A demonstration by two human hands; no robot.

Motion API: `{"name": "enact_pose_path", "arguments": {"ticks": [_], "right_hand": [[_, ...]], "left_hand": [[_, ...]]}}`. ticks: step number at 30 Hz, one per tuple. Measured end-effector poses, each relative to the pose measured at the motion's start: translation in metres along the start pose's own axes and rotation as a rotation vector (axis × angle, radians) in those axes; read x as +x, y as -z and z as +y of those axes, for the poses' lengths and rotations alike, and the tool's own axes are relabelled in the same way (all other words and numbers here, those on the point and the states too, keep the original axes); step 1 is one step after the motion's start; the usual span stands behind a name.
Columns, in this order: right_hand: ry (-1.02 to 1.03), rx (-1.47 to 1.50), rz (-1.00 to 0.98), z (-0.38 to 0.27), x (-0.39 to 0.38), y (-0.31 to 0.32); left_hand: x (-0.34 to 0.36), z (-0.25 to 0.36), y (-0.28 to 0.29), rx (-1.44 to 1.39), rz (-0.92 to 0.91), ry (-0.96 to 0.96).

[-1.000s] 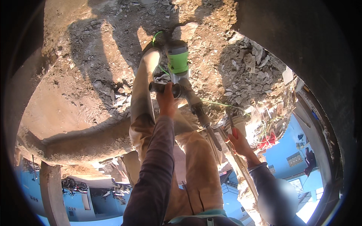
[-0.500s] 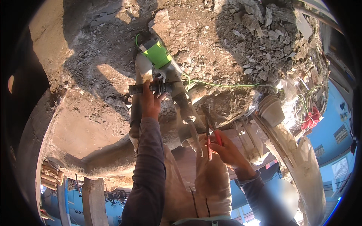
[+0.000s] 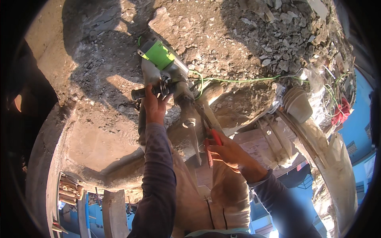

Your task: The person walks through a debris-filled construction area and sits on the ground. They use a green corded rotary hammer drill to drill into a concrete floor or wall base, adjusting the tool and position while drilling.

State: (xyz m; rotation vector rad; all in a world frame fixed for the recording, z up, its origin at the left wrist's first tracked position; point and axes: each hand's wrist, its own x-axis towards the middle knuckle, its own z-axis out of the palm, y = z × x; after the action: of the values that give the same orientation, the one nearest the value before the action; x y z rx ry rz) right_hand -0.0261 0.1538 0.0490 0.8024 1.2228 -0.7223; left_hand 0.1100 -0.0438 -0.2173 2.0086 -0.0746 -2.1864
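A green and grey electric demolition hammer (image 3: 159,55) lies across my legs, its pointed chisel bit (image 3: 193,141) aimed back toward me. My left hand (image 3: 154,109) is closed on its black side handle (image 3: 139,93), near the clamp around the tool's neck. In my right hand (image 3: 232,154) are red-handled pliers (image 3: 216,137), the handles somewhat apart. Their dark jaws reach up beside the front of the hammer; shadow hides whether they touch it.
Broken rubble (image 3: 274,43) covers the ground ahead and to the right. A green cable (image 3: 246,81) runs right from the hammer. Stacked pale buckets (image 3: 297,105) stand at the right, near a red cloth or bag (image 3: 341,112). A concrete ledge (image 3: 99,146) lies at the left.
The pliers have swung up and left, their jaws now closer to the hammer's front end. My left hand stays at the side handle. The whole view has shifted slightly.
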Motion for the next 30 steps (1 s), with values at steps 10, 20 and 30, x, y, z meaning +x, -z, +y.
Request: {"name": "enact_pose_path", "arguments": {"ticks": [10, 20, 30], "right_hand": [[-0.137, -0.099, 0.015, -0.032, -0.01, -0.025], [-0.185, -0.128, 0.052, -0.045, -0.013, -0.03], [-0.125, -0.436, 0.087, -0.057, -0.015, -0.022]], "left_hand": [[-0.004, 0.005, -0.003, -0.036, -0.002, 0.012], [-0.007, 0.005, -0.008, -0.047, 0.013, 0.031], [-0.004, 0.002, -0.009, -0.078, 0.028, 0.037]]}}
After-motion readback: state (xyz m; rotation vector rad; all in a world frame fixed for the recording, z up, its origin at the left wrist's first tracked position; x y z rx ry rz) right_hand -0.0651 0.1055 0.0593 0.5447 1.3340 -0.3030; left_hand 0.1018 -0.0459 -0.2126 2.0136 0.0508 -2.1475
